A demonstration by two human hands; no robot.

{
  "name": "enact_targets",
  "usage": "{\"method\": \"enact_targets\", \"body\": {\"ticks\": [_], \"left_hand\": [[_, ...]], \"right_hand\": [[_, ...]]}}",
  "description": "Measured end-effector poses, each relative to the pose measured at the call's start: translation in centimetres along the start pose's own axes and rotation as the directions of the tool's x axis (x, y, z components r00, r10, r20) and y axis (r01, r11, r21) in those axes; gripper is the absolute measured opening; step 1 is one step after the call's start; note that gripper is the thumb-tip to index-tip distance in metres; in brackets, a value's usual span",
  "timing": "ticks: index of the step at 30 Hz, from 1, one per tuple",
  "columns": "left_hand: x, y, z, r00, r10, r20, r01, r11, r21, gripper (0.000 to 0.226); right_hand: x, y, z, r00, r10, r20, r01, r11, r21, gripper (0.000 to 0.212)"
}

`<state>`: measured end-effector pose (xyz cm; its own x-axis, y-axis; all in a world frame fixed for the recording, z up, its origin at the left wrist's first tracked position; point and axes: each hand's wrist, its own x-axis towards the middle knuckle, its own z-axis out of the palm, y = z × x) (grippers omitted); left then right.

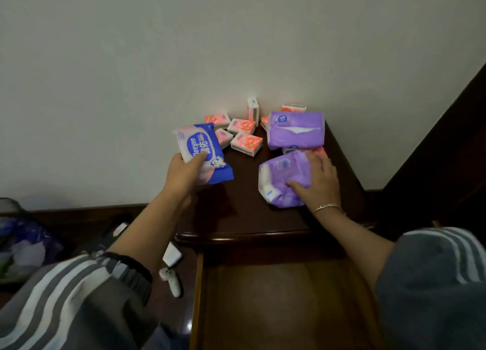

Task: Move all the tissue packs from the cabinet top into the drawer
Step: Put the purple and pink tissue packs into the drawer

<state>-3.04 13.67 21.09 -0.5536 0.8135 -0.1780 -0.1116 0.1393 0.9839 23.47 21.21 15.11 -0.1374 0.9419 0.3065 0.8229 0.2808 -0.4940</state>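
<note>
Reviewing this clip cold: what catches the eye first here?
The left hand holds a blue pack lifted above the cabinet top, while the right hand presses on a purple pack. Small pink packs cluster by the wall; the open drawer below shows no packs.

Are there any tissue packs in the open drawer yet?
No, the drawer shows only its bare wooden bottom, and the packs are on the cabinet top or in the hands.

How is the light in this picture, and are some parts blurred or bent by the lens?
Head view: dim, warm room light; the open drawer and cabinet top are dark, with a thin glare line on the front edge. The blue tissue pack in the left hand stays readable. The sleeves at the corners look soft and stretched by the wide-angle lens.
</note>
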Motion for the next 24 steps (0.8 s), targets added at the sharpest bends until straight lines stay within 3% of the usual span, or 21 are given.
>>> {"method": "enact_targets", "body": {"ticks": [3,5,8,10,13,16,17,19,21,24], "left_hand": [[-4.9,-1.7,-2.3,0.995,-0.104,-0.009,0.104,0.994,-0.043,0.041],[-7.6,-2.5,-3.5,0.989,-0.144,0.016,0.145,0.989,-0.023,0.039],[-11.0,-3.1,-4.6,0.979,-0.177,0.098,0.174,0.984,0.037,0.03],[-12.9,-3.4,-4.7,0.965,-0.206,0.159,0.19,0.975,0.114,0.033],[-15.4,-4.4,-4.5,0.933,-0.246,0.262,0.206,0.964,0.171,0.034],[-17.3,-5.9,-4.0,0.896,-0.318,0.31,0.276,0.945,0.173,0.031],[-17.8,-6.6,-3.8,0.882,-0.349,0.316,0.301,0.934,0.193,0.032],[-18.8,-8.1,-3.3,0.848,-0.409,0.337,0.341,0.908,0.244,0.031],[-19.7,-9.6,-2.5,0.822,-0.47,0.32,0.388,0.875,0.289,0.03],[-20.3,-11.0,-1.1,0.775,-0.574,0.265,0.493,0.811,0.313,0.027]], "right_hand": [[-0.6,-0.3,-1.5,0.993,0.116,-0.013,-0.111,0.973,0.202,0.072],[-1.1,-0.7,-2.5,0.956,0.293,-0.02,-0.274,0.916,0.293,0.071],[-2.1,-1.2,-4.4,0.821,0.566,0.076,-0.545,0.736,0.402,0.076],[-2.9,-1.1,-6.0,0.714,0.671,0.201,-0.681,0.597,0.424,0.066],[-4.6,0.1,-8.1,0.634,0.666,0.392,-0.762,0.453,0.463,0.046],[-6.9,1.8,-10.6,0.583,0.578,0.57,-0.796,0.265,0.545,0.009],[-7.9,2.6,-11.3,0.555,0.582,0.595,-0.798,0.17,0.578,0.021],[-9.8,3.7,-12.1,0.512,0.604,0.61,-0.788,0.048,0.614,0.02],[-12.2,4.2,-11.7,0.532,0.62,0.577,-0.786,0.109,0.608,0.025],[-15.3,4.0,-9.9,0.597,0.588,0.545,-0.794,0.335,0.508,0.042]]}}
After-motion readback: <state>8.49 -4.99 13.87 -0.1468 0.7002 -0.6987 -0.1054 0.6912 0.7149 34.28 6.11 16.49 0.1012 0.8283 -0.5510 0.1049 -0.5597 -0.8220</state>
